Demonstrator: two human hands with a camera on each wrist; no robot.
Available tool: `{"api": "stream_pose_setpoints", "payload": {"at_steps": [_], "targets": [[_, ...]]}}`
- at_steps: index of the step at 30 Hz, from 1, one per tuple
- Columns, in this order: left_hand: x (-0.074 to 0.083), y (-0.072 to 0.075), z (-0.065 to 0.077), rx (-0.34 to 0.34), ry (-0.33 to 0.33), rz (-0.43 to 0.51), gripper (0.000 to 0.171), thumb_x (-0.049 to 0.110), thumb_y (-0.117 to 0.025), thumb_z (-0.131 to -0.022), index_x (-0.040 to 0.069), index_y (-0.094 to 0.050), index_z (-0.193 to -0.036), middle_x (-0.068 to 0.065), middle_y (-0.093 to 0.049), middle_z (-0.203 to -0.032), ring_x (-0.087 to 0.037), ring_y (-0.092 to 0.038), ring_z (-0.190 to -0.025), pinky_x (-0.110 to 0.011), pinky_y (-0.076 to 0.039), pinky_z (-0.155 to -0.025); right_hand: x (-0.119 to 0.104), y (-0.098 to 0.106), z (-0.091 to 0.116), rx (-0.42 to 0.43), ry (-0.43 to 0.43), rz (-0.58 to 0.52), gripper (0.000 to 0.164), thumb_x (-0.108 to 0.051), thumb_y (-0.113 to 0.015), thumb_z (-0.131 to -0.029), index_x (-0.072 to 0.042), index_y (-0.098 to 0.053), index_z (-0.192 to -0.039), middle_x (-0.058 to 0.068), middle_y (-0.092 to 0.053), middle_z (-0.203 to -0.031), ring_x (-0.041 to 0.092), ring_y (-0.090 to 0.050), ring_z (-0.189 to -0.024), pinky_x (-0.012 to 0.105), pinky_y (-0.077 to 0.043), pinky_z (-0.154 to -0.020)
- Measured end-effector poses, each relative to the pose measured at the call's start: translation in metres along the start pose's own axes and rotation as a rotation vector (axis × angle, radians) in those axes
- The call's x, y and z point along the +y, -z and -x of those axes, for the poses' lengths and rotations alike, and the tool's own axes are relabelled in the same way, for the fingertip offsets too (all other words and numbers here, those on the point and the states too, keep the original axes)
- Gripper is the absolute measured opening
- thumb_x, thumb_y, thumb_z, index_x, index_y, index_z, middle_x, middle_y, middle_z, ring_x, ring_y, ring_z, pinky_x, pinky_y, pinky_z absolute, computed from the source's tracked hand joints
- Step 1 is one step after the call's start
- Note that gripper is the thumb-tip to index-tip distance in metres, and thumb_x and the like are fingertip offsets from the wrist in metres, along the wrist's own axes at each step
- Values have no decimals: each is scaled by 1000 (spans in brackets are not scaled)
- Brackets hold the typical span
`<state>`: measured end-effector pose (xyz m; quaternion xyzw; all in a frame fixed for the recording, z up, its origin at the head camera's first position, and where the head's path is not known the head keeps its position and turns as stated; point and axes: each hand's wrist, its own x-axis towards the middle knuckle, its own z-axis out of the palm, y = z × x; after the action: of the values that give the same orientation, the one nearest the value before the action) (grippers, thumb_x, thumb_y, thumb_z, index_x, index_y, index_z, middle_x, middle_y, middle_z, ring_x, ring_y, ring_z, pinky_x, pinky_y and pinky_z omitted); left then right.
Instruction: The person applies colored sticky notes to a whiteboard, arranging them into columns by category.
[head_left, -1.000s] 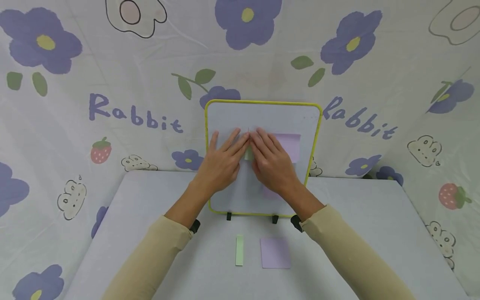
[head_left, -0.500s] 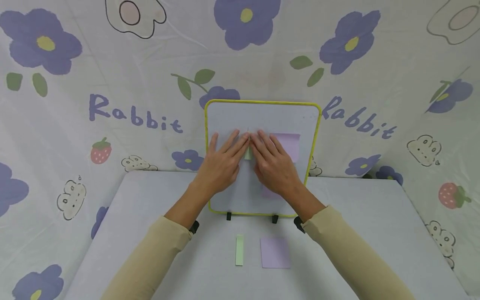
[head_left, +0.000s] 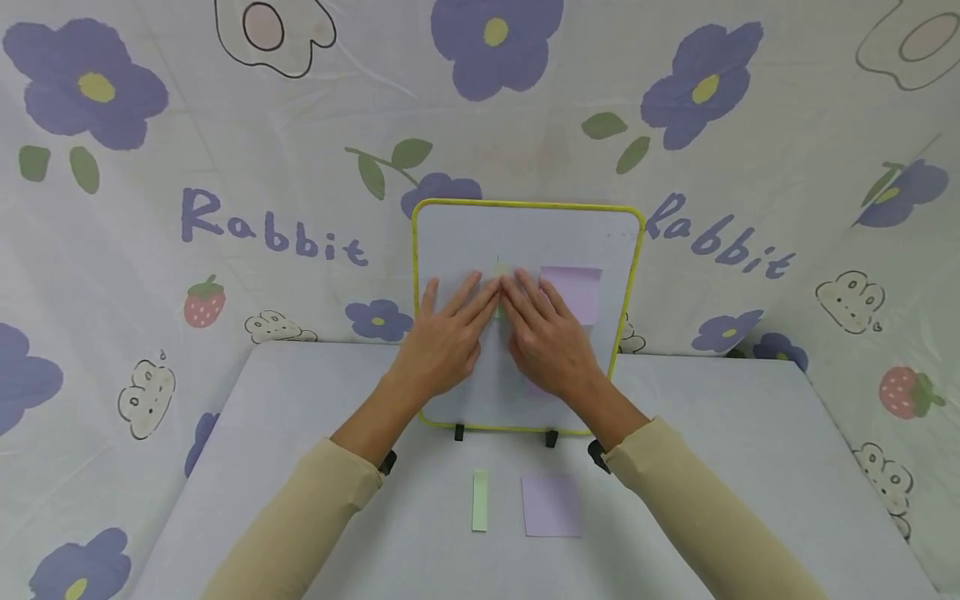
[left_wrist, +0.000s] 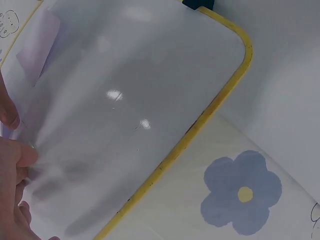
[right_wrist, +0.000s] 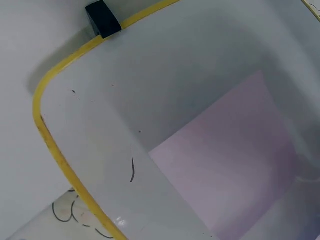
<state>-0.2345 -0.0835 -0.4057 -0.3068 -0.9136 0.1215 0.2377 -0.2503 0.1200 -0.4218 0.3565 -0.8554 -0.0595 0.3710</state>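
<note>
A small whiteboard (head_left: 450,233) with a yellow frame stands upright on the table. My left hand (head_left: 441,337) and right hand (head_left: 551,340) lie against it, fingers extended, index fingertips meeting over a narrow green sticky strip (head_left: 501,270). The strip's top shows above the fingertips; its middle is covered. Beside my right fingers, a purple sticky note (head_left: 576,292) is on the board. A lower purple note, mostly behind my right hand, appears in the right wrist view as a square note (right_wrist: 230,160). Some left-hand fingers (left_wrist: 12,165) enter the left wrist view at its left edge.
Black feet (head_left: 551,439) hold up the board's lower edge. In front of it, a green strip (head_left: 479,502) and a purple square note (head_left: 551,507) lie on the white table (head_left: 720,467). A flower-printed cloth (head_left: 525,142) hangs behind.
Both hands have slid slightly down the board, uncovering the green strip's upper end. The strip and note on the table have stayed where they were.
</note>
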Motion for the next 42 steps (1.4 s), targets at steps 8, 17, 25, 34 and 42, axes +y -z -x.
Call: {"api": "stream_pose_setpoints", "payload": {"at_steps": [8, 17, 25, 34, 42], "targets": [[2, -3, 5, 6, -11, 20, 65, 29, -57, -97, 12, -35, -155, 0, -28, -162, -22, -22, -150, -63, -26, -112, -4, -3, 6, -8, 6, 0, 60, -15, -69, -87, 2, -53, -141, 15, -48, -149, 30, -36, -144, 45, -23, -119], [3, -7, 13, 21, -29, 14, 63, 29, -57, -97, 12, -38, -154, 0, -31, -161, -23, -24, -150, -63, -28, -110, -12, -2, 12, -13, 8, -29, 56, -15, -68, -87, 2, -56, -139, 15, -49, -148, 31, -35, -145, 45, -25, -118], [4, -10, 27, 1, -38, 63, 61, 26, -55, -97, 11, -39, -154, -2, -30, -162, -23, -24, -150, -63, -28, -110, -24, 10, 24, -23, 55, -65, 54, -17, -71, -85, 2, -60, -135, 16, -54, -143, 31, -41, -141, 46, -31, -115], [8, -14, 51, 27, -52, 164, 62, 23, -62, -93, 8, -44, -150, -5, -34, -160, -25, -28, -148, -63, -28, -111, -44, 15, 53, -22, 80, -215, 52, -17, -73, -81, 0, -63, -129, 15, -59, -138, 32, -54, -128, 49, -42, -105], [18, -26, 85, 1, -88, 227, 59, 22, -58, -94, 7, -44, -150, -6, -32, -160, -25, -27, -148, -63, -28, -111, -68, 21, 86, -103, -16, -458, 54, -19, -78, -82, -3, -62, -131, 13, -60, -136, 27, -61, -119, 45, -49, -96]]}}
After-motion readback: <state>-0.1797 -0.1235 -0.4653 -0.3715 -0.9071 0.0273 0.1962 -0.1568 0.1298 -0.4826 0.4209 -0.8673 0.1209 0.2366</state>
